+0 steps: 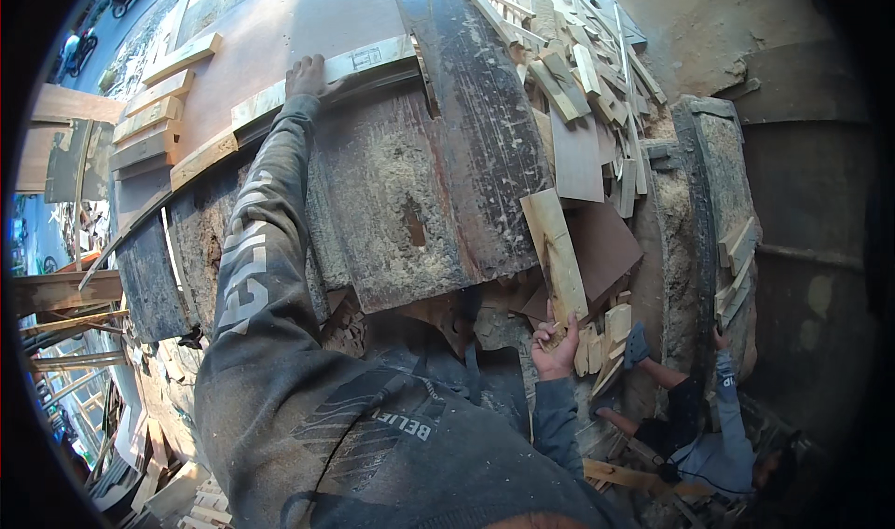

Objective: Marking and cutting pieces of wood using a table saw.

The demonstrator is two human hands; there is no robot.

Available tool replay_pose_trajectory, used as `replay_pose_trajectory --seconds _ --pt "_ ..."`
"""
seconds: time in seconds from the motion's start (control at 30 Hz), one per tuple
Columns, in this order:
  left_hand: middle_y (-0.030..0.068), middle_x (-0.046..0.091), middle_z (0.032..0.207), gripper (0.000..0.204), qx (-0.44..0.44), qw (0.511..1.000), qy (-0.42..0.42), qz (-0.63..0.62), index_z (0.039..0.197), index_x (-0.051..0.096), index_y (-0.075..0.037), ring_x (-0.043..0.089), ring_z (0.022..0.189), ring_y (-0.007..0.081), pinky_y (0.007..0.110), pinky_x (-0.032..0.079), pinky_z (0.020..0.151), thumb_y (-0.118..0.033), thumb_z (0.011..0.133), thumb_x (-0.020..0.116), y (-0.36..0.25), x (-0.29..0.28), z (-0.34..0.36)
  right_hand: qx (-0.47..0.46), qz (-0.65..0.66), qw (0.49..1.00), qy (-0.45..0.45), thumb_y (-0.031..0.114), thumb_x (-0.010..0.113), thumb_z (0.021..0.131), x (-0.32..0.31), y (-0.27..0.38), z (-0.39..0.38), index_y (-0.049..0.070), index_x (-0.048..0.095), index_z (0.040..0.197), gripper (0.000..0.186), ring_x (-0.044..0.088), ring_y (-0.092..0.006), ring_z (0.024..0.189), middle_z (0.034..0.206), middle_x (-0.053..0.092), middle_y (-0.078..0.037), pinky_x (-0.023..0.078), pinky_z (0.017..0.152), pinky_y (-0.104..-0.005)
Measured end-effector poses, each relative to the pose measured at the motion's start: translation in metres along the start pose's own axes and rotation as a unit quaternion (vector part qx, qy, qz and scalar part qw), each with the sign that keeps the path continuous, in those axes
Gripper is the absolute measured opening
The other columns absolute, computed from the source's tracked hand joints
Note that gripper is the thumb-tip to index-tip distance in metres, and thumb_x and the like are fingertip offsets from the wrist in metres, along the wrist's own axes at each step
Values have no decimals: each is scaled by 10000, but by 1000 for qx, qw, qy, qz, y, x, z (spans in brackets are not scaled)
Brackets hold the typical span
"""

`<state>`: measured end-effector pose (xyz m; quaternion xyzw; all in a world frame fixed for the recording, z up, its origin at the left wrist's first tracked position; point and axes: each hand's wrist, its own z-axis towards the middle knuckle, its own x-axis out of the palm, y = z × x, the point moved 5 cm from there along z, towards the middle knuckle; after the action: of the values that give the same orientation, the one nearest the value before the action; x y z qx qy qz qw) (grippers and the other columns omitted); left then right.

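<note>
My left hand (306, 77) reaches forward to a pale wooden strip (368, 58) along the near edge of a smooth brown sheet (336, 7). Its fingers bend over the strip's top, and the palm side is hidden. Low on the right, my right hand (557, 347) grips the lower end of a short wooden board (552, 249) with dark streaks in its grain. That board tilts upward, its far end beside the worn, sawdust-covered bench (392, 203). Another short wood piece (205, 159) lies in line with the strip, to its left.
Several short wood blocks (154, 114) lie in a row on the sheet's left side. Offcuts (583, 72) are heaped at the back right. A brown panel (597, 249) leans beyond the held board. At lower right, another person (713, 454) sits and touches stacked wood pieces (736, 263).
</note>
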<state>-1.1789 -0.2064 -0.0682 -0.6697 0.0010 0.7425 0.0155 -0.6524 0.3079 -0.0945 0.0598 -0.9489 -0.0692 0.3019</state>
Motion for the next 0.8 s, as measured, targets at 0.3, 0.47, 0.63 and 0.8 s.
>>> replay_pose_trajectory --seconds 0.3,0.47,0.63,0.8 --pt "182 587 1121 880 16 1000 11 -20 1104 597 -9 554 1101 356 505 421 974 -801 726 664 -55 -26 -205 -77 -43 990 111 453 674 955 78 92 33 30 438 1464 703 473 -59 661 1422 588 -36 423 556 -207" --pt "156 581 1126 909 96 990 48 -89 1105 599 -26 543 1141 307 449 386 981 -842 705 621 -110 -43 -315 -205 -292 934 23 446 646 977 136 184 138 136 469 1440 586 471 -60 618 1359 624 -68 413 523 -196" --pt "120 608 1081 867 93 986 -65 -121 1112 604 -60 589 1069 293 435 417 956 -807 677 668 -105 -99 -377 -258 -396 881 9 382 606 999 105 142 135 110 583 1268 382 443 -58 601 1103 668 -8 382 498 -215" --pt "115 631 1016 839 3 917 -269 -296 1094 619 -54 635 974 244 380 480 861 -796 710 699 -61 -225 -394 -367 -398 840 -39 368 590 1016 96 82 61 64 620 1174 345 434 -60 608 975 641 -13 362 502 -213"
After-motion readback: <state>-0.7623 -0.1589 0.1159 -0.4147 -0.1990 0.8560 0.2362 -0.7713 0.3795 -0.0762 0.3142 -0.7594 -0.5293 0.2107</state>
